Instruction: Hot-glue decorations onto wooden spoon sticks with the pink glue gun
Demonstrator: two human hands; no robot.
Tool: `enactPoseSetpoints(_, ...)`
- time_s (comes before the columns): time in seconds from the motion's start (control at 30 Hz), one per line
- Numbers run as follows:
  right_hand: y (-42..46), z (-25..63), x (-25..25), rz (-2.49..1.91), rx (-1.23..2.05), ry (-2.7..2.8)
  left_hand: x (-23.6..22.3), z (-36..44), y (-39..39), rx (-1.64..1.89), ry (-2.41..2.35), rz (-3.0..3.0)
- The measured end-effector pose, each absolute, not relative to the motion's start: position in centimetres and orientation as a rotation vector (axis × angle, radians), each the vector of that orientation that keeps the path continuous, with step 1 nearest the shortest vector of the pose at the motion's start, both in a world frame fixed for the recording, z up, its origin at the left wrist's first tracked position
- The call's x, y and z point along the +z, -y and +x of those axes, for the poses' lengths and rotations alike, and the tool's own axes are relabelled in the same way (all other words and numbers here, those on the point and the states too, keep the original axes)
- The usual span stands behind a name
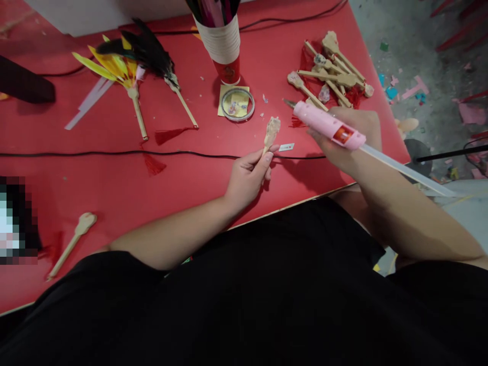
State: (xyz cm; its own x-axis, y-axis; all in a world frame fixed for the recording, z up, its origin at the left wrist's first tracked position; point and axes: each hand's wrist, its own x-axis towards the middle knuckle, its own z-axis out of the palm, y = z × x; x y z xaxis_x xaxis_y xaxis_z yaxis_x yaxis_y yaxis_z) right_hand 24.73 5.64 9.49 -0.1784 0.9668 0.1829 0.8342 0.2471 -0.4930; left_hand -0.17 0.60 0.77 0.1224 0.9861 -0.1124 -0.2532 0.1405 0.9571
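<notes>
Right of the paper cup [227, 71] on the bench [183, 188], the right hand [343, 137] grips a pink glue gun [324, 122]; below the cup, the left hand [249, 178] pinches a wooden stick [272, 133].

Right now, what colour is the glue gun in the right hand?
The glue gun is pink, with an orange-red section near its back; the head view shows it.

The person wears a plain black top, its sleeves apparently short.
</notes>
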Motion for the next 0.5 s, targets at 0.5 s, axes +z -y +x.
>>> enactPoseSetpoints(0.5,-5.1,23.3,9.5,-1.507,0.544,2.191,0.8,-0.2,-0.4,1.162,-0.956,0.965)
